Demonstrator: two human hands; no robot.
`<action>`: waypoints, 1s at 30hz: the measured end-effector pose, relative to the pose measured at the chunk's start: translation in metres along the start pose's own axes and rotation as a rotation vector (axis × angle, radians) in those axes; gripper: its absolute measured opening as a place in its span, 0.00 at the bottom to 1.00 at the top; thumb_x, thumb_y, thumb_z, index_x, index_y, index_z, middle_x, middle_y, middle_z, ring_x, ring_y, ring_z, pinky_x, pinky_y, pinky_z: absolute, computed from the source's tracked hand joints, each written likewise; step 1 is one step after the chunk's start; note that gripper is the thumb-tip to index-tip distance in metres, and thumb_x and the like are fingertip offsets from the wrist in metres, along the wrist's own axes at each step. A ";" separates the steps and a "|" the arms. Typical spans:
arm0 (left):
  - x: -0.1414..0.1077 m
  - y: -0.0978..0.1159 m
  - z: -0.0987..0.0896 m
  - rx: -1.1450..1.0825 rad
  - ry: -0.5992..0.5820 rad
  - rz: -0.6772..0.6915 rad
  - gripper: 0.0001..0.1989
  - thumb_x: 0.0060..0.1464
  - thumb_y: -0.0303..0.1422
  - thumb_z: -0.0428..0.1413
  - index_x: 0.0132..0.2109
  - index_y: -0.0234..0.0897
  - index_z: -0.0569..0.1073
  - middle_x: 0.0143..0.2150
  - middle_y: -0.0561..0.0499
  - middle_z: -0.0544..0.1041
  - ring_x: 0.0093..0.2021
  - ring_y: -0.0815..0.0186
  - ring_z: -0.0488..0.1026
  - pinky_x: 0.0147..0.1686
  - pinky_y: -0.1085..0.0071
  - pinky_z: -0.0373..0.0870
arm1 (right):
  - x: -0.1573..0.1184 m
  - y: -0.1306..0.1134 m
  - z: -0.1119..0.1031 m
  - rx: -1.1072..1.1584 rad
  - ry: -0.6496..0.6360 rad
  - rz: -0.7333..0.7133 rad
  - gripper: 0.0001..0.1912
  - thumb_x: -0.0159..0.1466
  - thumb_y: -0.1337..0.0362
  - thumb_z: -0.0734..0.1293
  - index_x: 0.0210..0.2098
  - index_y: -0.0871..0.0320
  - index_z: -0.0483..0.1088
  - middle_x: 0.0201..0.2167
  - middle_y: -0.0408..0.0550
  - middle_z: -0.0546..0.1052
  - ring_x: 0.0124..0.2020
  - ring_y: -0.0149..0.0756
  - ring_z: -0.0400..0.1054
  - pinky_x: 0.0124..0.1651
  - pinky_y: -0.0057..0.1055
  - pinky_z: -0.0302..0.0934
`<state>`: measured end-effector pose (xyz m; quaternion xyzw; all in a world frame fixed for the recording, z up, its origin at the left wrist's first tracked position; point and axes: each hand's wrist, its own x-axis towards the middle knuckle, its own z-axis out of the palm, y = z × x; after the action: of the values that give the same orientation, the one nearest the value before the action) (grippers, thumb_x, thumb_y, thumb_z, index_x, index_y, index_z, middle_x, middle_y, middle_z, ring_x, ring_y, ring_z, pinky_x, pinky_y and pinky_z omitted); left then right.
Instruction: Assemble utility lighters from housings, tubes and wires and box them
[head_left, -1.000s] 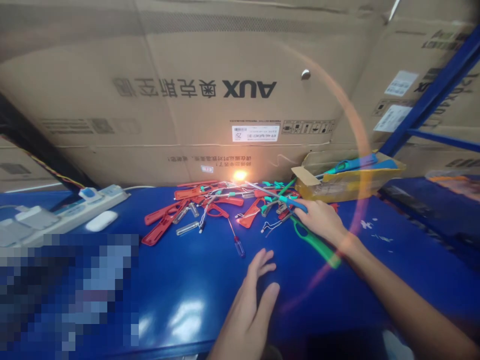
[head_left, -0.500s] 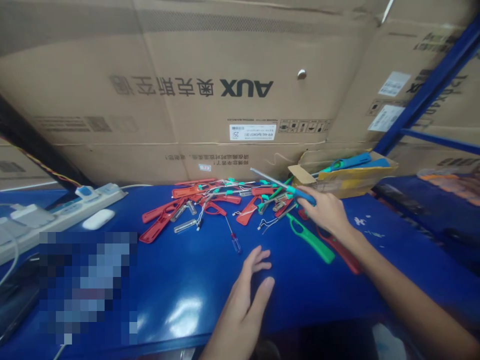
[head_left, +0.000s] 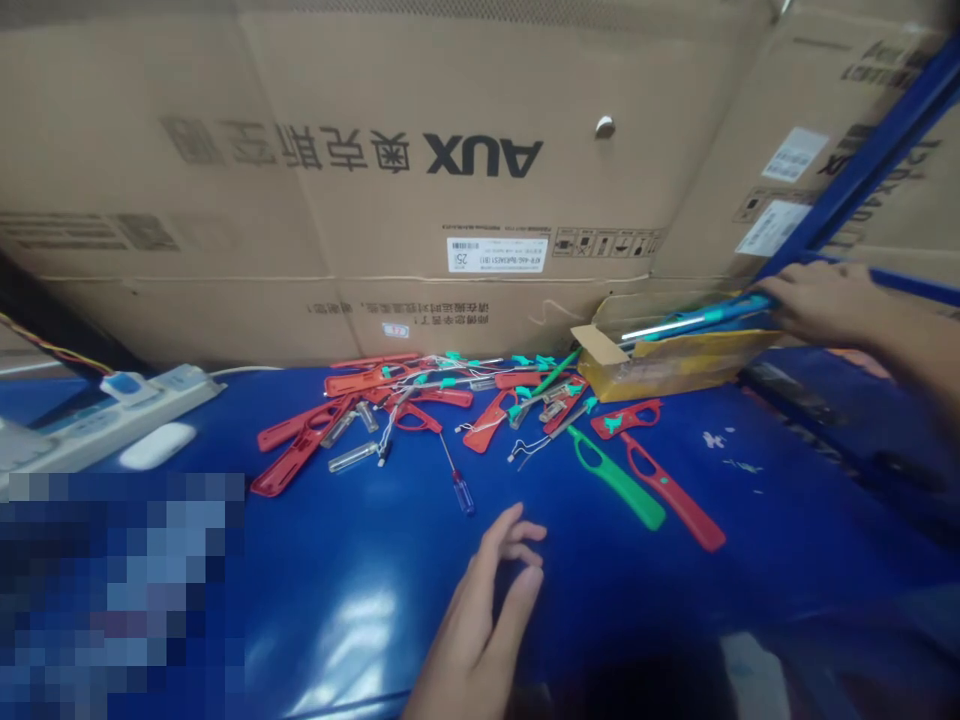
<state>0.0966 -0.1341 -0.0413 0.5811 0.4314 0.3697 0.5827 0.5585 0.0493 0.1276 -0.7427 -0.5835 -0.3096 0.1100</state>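
At the upper right, my right hand (head_left: 810, 300) grips the blue handle of a lighter (head_left: 709, 317) with a metal tube, over the small open cardboard box (head_left: 675, 368). Other blue pieces lie in that box, partly hidden. My left hand (head_left: 487, 600) is low in the middle, fingers apart and slightly curled, holding nothing. Beyond it lies a screwdriver (head_left: 462, 490) with a purple-blue handle. A green handle shell (head_left: 619, 485) and a red one (head_left: 679, 500) rest right of centre. Red shell halves (head_left: 300, 455), clear capsules (head_left: 352, 457) and wired parts form a loose pile.
A white power strip (head_left: 165, 385) with plugs and a white case (head_left: 157, 446) are at the left of the blue table (head_left: 337, 560). Large cardboard (head_left: 337, 230) stands behind. A blue metal frame (head_left: 900, 140) rises at the right.
My right hand has moved right and back with the blue lighter, from above the pile to the box. The red shell pieces it covered now show. My left hand is nearly unchanged.
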 end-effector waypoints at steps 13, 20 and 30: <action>-0.005 0.011 0.000 0.069 0.044 -0.002 0.22 0.68 0.45 0.51 0.65 0.50 0.68 0.60 0.47 0.75 0.59 0.57 0.71 0.66 0.53 0.61 | -0.035 -0.031 0.026 0.063 -0.004 -0.255 0.23 0.61 0.76 0.65 0.55 0.65 0.74 0.49 0.63 0.79 0.52 0.43 0.69 0.64 0.47 0.47; -0.009 0.015 -0.001 0.042 0.057 0.038 0.18 0.69 0.44 0.51 0.62 0.49 0.72 0.58 0.48 0.77 0.59 0.58 0.72 0.64 0.56 0.62 | -0.105 -0.107 0.018 0.351 0.470 -0.333 0.16 0.69 0.69 0.59 0.52 0.62 0.73 0.48 0.60 0.81 0.51 0.46 0.73 0.59 0.44 0.61; -0.023 0.054 -0.029 0.310 0.162 0.488 0.13 0.71 0.36 0.50 0.52 0.48 0.79 0.66 0.49 0.69 0.65 0.57 0.65 0.64 0.56 0.63 | -0.108 -0.167 0.017 0.483 0.212 -0.610 0.18 0.68 0.70 0.58 0.54 0.60 0.71 0.45 0.61 0.80 0.46 0.51 0.73 0.48 0.46 0.66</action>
<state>0.0654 -0.1425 0.0153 0.7184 0.3752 0.4737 0.3447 0.3939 0.0210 0.0179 -0.4524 -0.8184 -0.2571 0.2440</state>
